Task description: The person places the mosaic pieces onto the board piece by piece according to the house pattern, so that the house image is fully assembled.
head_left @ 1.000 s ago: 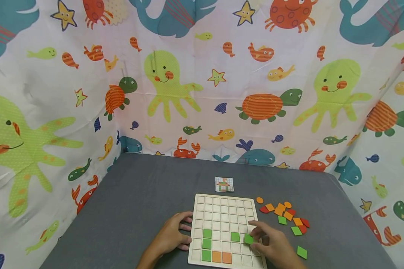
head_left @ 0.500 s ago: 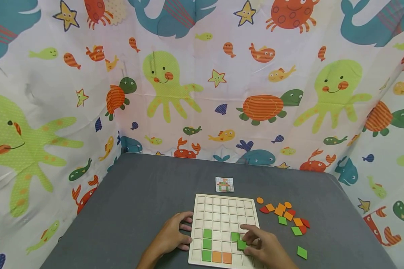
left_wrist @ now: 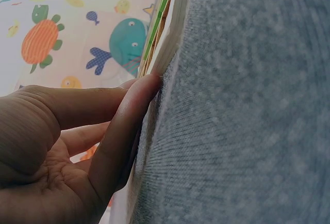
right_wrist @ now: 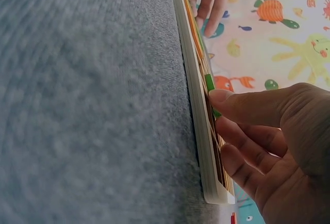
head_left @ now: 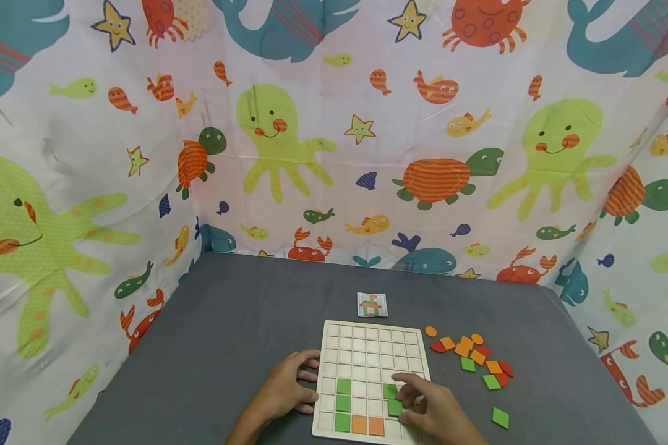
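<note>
A wooden grid board (head_left: 370, 355) lies on the table. My right hand (head_left: 440, 411) pinches a green square tile (head_left: 394, 408) between thumb and fingers over the board, just below another green tile (head_left: 389, 391) in a cell. In the right wrist view the pinched tile (right_wrist: 210, 83) stands at the board's raised rim, slightly tilted. Beside the board's left edge, my left hand (head_left: 286, 383) rests its thumb and fingertips against the side. Three green tiles (head_left: 342, 403) form a column at the left of the grid, with two orange tiles (head_left: 367, 425) beside the lowest one.
Loose orange, red and green pieces (head_left: 477, 356) are scattered right of the board, with a single green rhombus (head_left: 500, 418) nearer the front. Behind the board lies a small pattern card (head_left: 372, 305). A printed sea-animal cloth (head_left: 323, 154) hangs around the grey table (head_left: 245, 309).
My right hand has moved left with the green tile, from the right side of the board to the spot below the placed green tile. The left hand has stayed put.
</note>
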Available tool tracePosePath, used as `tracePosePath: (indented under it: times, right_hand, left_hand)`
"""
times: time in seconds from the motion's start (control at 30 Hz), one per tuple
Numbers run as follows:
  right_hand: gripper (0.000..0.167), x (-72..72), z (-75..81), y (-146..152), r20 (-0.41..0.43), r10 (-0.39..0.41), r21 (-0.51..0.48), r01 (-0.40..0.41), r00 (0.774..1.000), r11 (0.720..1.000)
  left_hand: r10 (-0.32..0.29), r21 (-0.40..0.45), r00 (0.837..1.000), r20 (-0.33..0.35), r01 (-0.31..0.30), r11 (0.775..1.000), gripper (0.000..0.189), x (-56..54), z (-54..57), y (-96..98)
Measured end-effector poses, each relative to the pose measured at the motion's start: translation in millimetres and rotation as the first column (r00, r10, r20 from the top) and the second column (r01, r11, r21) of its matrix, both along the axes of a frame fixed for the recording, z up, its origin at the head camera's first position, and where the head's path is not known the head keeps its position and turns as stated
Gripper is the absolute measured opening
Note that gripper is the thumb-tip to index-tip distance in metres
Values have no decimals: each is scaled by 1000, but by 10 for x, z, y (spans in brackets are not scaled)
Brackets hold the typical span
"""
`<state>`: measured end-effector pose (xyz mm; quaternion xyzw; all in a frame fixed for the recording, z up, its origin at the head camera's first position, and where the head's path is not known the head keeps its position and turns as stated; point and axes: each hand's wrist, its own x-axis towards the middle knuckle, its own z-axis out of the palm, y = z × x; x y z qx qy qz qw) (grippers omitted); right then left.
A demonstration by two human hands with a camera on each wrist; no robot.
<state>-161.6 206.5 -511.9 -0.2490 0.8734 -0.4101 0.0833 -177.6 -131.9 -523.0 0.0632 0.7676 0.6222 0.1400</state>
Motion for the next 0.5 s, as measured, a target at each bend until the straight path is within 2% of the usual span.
tracePosePath:
  times: [0.5]
  right_hand:
    - [55,7,-26,-24,5,-5,-25,5,1000,1000]
  left_hand:
    - [-5,-3,1000,5,5,1000,83,-6,8,1]
